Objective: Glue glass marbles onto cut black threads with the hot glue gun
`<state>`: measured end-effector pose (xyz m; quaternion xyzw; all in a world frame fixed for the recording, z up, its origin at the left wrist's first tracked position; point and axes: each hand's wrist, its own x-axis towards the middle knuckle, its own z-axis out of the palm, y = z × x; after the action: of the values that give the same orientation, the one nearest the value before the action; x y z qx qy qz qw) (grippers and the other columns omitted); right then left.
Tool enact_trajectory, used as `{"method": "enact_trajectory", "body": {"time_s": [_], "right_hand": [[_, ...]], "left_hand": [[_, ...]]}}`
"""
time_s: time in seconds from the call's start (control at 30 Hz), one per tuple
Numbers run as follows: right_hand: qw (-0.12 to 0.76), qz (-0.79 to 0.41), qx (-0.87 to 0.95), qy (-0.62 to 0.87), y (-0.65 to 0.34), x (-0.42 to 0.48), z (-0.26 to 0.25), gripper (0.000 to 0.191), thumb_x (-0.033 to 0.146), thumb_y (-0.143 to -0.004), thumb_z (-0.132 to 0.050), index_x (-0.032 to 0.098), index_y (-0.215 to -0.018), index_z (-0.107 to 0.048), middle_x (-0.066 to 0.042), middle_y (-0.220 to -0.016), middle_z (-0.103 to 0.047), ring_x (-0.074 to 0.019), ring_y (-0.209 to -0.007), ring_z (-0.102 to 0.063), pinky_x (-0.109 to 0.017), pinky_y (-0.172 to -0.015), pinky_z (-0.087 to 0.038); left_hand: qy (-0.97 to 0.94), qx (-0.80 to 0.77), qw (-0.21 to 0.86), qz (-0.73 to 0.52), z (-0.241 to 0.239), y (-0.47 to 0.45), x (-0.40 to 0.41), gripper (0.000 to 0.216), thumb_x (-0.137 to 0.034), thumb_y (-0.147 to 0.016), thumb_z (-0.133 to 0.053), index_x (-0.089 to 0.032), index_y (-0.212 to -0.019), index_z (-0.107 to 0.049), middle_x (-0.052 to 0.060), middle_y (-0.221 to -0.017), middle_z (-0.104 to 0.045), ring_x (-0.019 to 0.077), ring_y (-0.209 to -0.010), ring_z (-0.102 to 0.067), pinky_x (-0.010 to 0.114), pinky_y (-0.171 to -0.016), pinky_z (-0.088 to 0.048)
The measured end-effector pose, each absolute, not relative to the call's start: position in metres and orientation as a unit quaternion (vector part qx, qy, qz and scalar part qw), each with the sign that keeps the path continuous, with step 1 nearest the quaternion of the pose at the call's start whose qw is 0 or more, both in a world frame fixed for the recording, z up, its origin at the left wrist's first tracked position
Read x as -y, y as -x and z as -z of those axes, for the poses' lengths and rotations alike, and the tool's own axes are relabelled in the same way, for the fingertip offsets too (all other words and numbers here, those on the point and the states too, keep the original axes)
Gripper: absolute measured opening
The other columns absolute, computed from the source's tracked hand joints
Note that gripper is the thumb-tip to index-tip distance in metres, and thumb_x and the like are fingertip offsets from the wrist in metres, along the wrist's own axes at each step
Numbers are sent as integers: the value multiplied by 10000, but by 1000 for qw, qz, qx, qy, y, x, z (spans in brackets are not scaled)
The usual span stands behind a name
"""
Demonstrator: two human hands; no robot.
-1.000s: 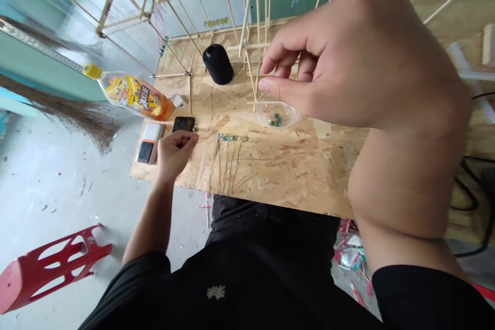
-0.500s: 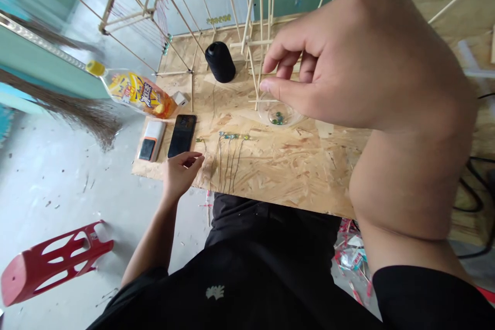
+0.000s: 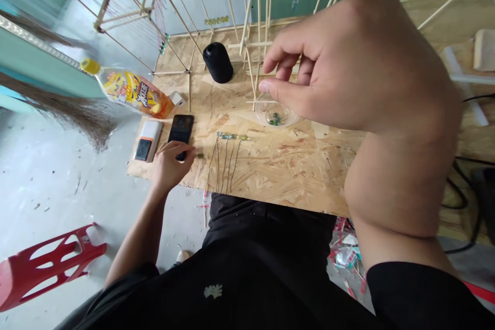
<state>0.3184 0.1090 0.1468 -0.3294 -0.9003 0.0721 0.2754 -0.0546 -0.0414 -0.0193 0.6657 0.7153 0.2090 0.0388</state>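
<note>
My left hand [image 3: 172,166] is at the front left of the wooden board, partly over a black phone [image 3: 182,128]. Its thumb and fingertips come together beside a small green bead [image 3: 200,155]; anything pinched between them is too small to make out. To its right lies a row of glass beads [image 3: 231,136] with dark threads [image 3: 225,165] trailing toward the board's front edge. Close to the camera, my right hand [image 3: 309,67] is raised with curled fingers. A gap shows between thumb and index finger, with nothing visible in it. Beneath, a clear dish [image 3: 286,119] with several green beads [image 3: 275,119] is partly covered.
A black thread spool [image 3: 218,63] stands behind. A drink bottle [image 3: 131,90], a white power bank [image 3: 148,141] and a small white block [image 3: 177,98] are at left. Wooden stick frames [image 3: 260,10] rise along the back. A red stool [image 3: 54,265] is on the floor.
My left hand has shifted left and up over the phone, its fingertips closing together. The single green bead has moved toward the board's front edge. My right hand has barely moved.
</note>
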Motion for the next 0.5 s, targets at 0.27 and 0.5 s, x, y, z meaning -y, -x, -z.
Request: {"method": "enact_trajectory", "body": {"time_s": [0.27,0.5], "right_hand": [[288,-56,893,341,-317,-110,-143,176,339,-855,-731,306,-682,-718,36,-674,-725,-232,-714,-725,-527,-1011,-586],[251,-63,897,358,-316,-102,-148,176,317,-878,-671,277,-707,-688,-1,-749,-768,-287,-802,-768,-557,-1017,-585]], "left_hand": [[-660,-710,51,-241,9,40,55,149,-278,-877,-757,-257,-969,-872,77,-1027,-801,289,-993,-728,458,-953,-562],[-672,-696,112,-228,13,30,65,134,-410,-884,-846,-281,-912,-864,58,-1014,-846,292,-1011,-756,467,-977,-569]]}}
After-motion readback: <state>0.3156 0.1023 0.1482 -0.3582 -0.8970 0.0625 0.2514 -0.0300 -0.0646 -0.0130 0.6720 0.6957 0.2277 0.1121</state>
